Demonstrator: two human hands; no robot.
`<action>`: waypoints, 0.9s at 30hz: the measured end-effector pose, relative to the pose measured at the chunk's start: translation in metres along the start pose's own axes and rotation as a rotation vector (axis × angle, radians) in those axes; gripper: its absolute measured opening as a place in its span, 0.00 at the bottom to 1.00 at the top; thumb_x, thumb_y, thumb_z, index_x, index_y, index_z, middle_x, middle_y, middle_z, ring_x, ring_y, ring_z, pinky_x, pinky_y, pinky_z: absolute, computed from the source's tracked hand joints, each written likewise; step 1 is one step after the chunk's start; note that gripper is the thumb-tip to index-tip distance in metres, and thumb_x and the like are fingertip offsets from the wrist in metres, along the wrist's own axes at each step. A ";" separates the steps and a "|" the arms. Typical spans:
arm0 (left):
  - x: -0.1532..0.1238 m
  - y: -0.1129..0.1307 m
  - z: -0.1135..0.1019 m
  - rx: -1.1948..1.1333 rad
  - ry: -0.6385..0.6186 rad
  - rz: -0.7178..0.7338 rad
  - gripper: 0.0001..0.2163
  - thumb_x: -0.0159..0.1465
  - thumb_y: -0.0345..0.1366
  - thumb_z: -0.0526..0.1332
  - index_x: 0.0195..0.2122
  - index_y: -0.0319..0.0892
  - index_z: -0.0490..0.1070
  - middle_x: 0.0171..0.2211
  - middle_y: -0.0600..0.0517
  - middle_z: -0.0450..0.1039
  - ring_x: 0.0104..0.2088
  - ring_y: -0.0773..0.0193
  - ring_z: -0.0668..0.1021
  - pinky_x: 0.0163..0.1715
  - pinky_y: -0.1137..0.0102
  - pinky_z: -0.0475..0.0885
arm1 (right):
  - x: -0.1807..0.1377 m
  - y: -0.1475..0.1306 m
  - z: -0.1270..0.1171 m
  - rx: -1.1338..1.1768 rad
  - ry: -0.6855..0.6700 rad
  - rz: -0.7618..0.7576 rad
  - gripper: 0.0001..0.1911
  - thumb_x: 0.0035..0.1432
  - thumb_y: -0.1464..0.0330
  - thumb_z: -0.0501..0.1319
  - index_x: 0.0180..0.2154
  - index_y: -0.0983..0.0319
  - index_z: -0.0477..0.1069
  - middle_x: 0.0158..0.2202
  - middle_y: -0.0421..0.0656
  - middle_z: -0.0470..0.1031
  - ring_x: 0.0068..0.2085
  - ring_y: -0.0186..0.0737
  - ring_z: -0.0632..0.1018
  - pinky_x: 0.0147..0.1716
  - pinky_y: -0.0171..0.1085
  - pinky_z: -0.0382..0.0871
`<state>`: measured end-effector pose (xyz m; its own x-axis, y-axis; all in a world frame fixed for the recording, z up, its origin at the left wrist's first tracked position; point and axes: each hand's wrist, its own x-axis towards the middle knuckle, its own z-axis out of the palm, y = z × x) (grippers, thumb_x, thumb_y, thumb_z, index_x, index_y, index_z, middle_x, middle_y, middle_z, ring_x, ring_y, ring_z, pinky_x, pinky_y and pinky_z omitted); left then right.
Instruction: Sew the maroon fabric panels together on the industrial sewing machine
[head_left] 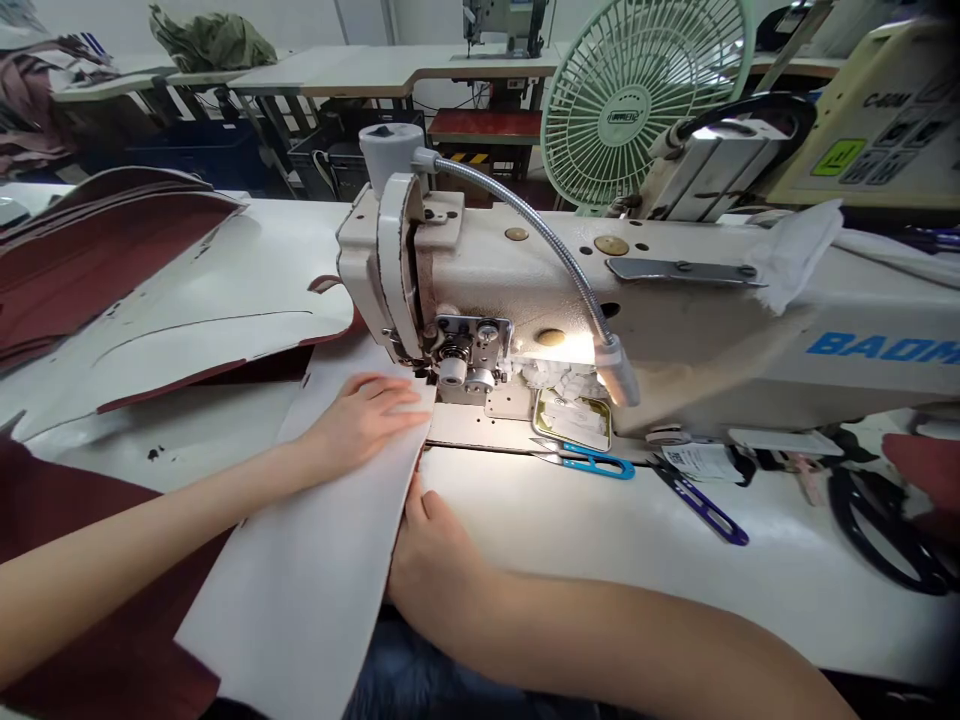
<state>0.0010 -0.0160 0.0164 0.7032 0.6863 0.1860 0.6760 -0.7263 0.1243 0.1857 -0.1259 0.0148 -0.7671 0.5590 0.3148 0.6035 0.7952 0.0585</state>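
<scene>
A long white panel [315, 570] runs from my lap up to the needle area of a sewing machine [480, 260]. Flat on top of it lies my left hand [367, 420], fingers stretched toward the presser foot. My right hand [431, 545] grips the panel's right edge nearer to me, thumb on top and the other fingers partly hidden. Dark red material [112, 600] with a white face lies under and to the left of the panel. The needle itself is hidden behind the machine head.
Blue thread snips [600, 462], purple snips [705, 510] and black-handled scissors [885, 540] lie to the right. A small metal tray [574, 420] stands by the machine bed. Stacked dark red pieces [97, 260] fill the left. A green fan [630, 110] stands behind.
</scene>
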 end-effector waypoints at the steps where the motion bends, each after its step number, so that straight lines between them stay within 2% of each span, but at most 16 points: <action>1: -0.003 0.003 0.000 -0.028 0.017 0.024 0.20 0.70 0.27 0.48 0.52 0.54 0.74 0.53 0.52 0.74 0.56 0.58 0.71 0.57 0.58 0.61 | -0.001 -0.002 0.000 0.000 0.036 0.014 0.15 0.59 0.73 0.58 0.47 0.71 0.75 0.43 0.59 0.78 0.43 0.58 0.77 0.27 0.44 0.63; 3: -0.010 0.008 -0.001 -0.075 0.029 0.027 0.19 0.69 0.27 0.49 0.51 0.54 0.75 0.52 0.52 0.74 0.55 0.59 0.72 0.54 0.61 0.64 | -0.002 -0.003 -0.001 -0.005 0.081 0.023 0.15 0.59 0.74 0.57 0.47 0.70 0.74 0.39 0.58 0.79 0.38 0.56 0.77 0.25 0.43 0.61; 4: -0.013 0.009 -0.002 -0.082 0.016 0.014 0.17 0.70 0.30 0.51 0.52 0.54 0.74 0.54 0.52 0.73 0.57 0.58 0.71 0.55 0.60 0.64 | -0.001 -0.001 -0.003 -0.005 0.075 0.016 0.15 0.59 0.74 0.57 0.46 0.70 0.75 0.38 0.57 0.79 0.37 0.56 0.77 0.24 0.43 0.61; 7: -0.021 0.003 -0.005 -0.043 -0.064 0.025 0.17 0.70 0.42 0.55 0.60 0.55 0.67 0.63 0.50 0.66 0.63 0.53 0.66 0.62 0.54 0.56 | 0.002 0.008 -0.008 0.013 -0.033 -0.037 0.12 0.58 0.74 0.58 0.43 0.71 0.76 0.37 0.59 0.79 0.38 0.55 0.77 0.26 0.42 0.61; 9: -0.023 -0.004 -0.006 -0.015 -0.088 0.061 0.19 0.71 0.46 0.55 0.62 0.56 0.64 0.64 0.51 0.63 0.65 0.53 0.63 0.64 0.53 0.51 | 0.005 0.015 -0.012 0.023 -0.106 -0.067 0.11 0.58 0.75 0.58 0.40 0.71 0.76 0.39 0.61 0.79 0.39 0.55 0.77 0.27 0.42 0.61; 13: -0.020 -0.008 -0.007 -0.069 -0.079 0.084 0.17 0.73 0.38 0.52 0.61 0.58 0.66 0.63 0.53 0.66 0.65 0.57 0.65 0.63 0.57 0.54 | 0.010 0.025 -0.014 0.014 -0.195 -0.082 0.11 0.60 0.75 0.57 0.40 0.71 0.77 0.41 0.61 0.78 0.42 0.55 0.76 0.27 0.41 0.60; 16: -0.017 -0.003 -0.005 -0.141 -0.057 0.049 0.17 0.72 0.33 0.51 0.59 0.55 0.69 0.61 0.52 0.68 0.64 0.59 0.65 0.60 0.60 0.59 | 0.014 0.031 -0.014 0.016 -0.236 -0.060 0.10 0.61 0.75 0.57 0.39 0.70 0.76 0.41 0.59 0.78 0.42 0.53 0.75 0.26 0.40 0.59; 19: -0.013 -0.002 -0.001 -0.160 -0.030 0.036 0.17 0.72 0.32 0.50 0.59 0.52 0.69 0.61 0.51 0.68 0.65 0.58 0.64 0.60 0.59 0.59 | 0.017 0.038 -0.013 0.024 -0.260 -0.055 0.09 0.62 0.75 0.57 0.39 0.69 0.76 0.40 0.58 0.78 0.43 0.53 0.74 0.26 0.40 0.59; 27: -0.001 -0.019 0.001 -0.169 -0.041 0.073 0.18 0.72 0.32 0.48 0.58 0.53 0.69 0.62 0.54 0.67 0.63 0.60 0.65 0.60 0.60 0.58 | 0.025 0.058 -0.010 0.104 -0.343 -0.046 0.07 0.61 0.75 0.58 0.39 0.67 0.75 0.39 0.54 0.77 0.43 0.50 0.74 0.30 0.41 0.65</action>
<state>-0.0121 -0.0025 0.0128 0.7599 0.6297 0.1616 0.5782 -0.7682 0.2748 0.2041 -0.0681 0.0352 -0.8318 0.5546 -0.0234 0.5551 0.8310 -0.0368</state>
